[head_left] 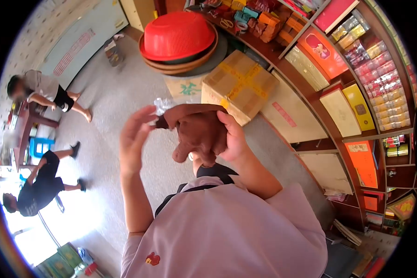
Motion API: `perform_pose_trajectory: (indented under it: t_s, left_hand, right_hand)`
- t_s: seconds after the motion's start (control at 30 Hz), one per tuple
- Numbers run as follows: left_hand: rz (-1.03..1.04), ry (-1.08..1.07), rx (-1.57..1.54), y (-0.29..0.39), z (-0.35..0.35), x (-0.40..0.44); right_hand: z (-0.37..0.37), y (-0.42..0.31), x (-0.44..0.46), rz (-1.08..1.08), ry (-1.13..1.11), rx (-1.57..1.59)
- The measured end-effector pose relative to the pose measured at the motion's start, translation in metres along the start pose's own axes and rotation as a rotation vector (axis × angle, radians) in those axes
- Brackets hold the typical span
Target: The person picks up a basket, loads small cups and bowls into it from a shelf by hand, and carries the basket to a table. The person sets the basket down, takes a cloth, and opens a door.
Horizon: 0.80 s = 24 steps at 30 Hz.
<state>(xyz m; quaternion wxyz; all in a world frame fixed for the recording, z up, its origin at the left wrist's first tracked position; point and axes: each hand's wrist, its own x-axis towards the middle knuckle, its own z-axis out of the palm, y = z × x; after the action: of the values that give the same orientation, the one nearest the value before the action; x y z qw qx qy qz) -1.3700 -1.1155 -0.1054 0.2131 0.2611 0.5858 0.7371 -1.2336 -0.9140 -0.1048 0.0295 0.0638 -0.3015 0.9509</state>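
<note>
A reddish-brown, lumpy piece that looks like a clay figure [201,132] is held up in front of my chest. Its upper edge is a long curved band, and a rounded stub sticks out at the lower left. My right hand [235,139] grips it by the right side, thumb on the near face. On the other side, my left hand [136,134] is slightly blurred, its fingers curved but apart beside the narrow dark left end; whether they touch it I cannot tell. Some crinkled clear plastic [162,105] shows by the left fingertips.
A taped cardboard box [241,85] stands on the floor ahead, beside stacked basins topped by a red plastic basket [178,37]. Shelves [331,109] of boxes and packets curve along the right. Two people [44,185] are at the left near a wooden table [25,125].
</note>
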Motion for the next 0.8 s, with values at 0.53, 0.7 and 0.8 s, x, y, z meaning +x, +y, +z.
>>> perform_pose_trajectory:
  t_s: [0.53,0.7,0.8]
  left_hand:
    - [-0.147,-0.579,0.246,-0.064,-0.156,0.422]
    - [-0.287,-0.552,-0.059,-0.11,-0.25,0.549]
    - [-0.366,-0.579,-0.121,-0.102,-0.316,0.635]
  right_hand:
    - [-0.145,-0.09,0.371,-0.388,0.664,-0.003]
    - [-0.175,-0.047,0.499,-0.5,0.816,0.141]
    - [-0.175,-0.018,0.595,-0.53,0.952,0.19]
